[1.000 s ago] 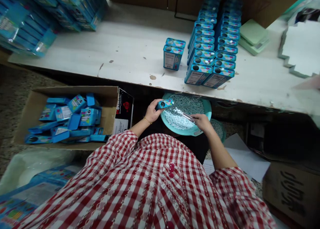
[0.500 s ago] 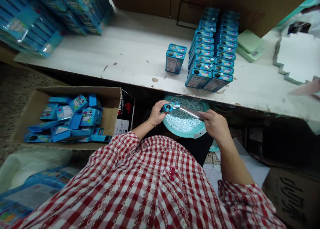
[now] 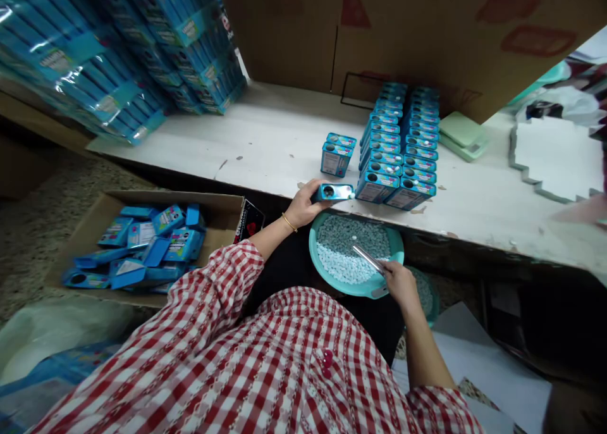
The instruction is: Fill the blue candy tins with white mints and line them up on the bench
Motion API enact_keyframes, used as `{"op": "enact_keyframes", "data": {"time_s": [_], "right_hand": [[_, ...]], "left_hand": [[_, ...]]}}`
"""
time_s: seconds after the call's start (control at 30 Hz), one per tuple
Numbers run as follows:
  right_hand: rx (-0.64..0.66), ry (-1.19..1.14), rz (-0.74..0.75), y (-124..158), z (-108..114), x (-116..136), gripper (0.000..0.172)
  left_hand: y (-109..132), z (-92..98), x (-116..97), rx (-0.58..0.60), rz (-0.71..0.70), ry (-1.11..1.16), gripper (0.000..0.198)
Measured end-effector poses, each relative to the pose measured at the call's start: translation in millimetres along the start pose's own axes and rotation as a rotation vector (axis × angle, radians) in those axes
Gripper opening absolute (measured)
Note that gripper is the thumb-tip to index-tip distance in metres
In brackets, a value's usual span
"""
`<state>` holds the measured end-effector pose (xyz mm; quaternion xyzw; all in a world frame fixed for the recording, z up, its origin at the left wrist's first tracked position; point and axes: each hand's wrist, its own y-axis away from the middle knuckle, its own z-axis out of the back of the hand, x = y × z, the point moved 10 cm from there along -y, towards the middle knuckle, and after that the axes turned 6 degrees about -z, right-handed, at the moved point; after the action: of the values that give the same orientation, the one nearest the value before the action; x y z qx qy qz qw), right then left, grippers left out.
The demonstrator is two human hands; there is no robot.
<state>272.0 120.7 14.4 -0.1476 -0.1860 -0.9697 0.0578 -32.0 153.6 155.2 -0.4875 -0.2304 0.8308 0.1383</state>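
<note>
At the worktop's front edge my left hand grips a small blue box with a dark round hole in its top; white pellets show at its right end. Below it a turquoise basin is filled with small white pellets. My right hand is closed round a narrow metal scoop, which slants over the basin with its tip close to the pellets. Two similar boxes stand behind my left hand, and two long rows of boxes stand to their right.
A carton at left holds several loose blue boxes. Wrapped stacks of blue packs stand at the worktop's back left. A pale green scale and white stepped card lie at right. A large cardboard panel closes the back.
My left hand has brought the box up from over the basin to the worktop edge beside the rows. My right hand has drawn the scoop away from the box, down over the pellets.
</note>
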Motion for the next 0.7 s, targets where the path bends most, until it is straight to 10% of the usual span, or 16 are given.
{"op": "enact_keyframes", "data": {"time_s": [0.23,0.4,0.57,0.7], "right_hand": [[0.017,-0.079,0.047,3,-21,0,0.041],[0.055,-0.192,0.105,2,-32,-1,0.042],[0.061,-0.256,0.034,-23,-49,-18,0.049],[0.127,-0.205,-0.057,-38,-73,-30,0.059]], "left_hand": [[-44,-13.4,90,-0.087,0.198,0.071,0.045],[-41,2.9,110,-0.238,0.306,-0.106,0.062],[9,82.9,72,-0.391,0.136,-0.415,0.057],[117,199.2,98,-0.582,0.608,-0.673,0.052]]}}
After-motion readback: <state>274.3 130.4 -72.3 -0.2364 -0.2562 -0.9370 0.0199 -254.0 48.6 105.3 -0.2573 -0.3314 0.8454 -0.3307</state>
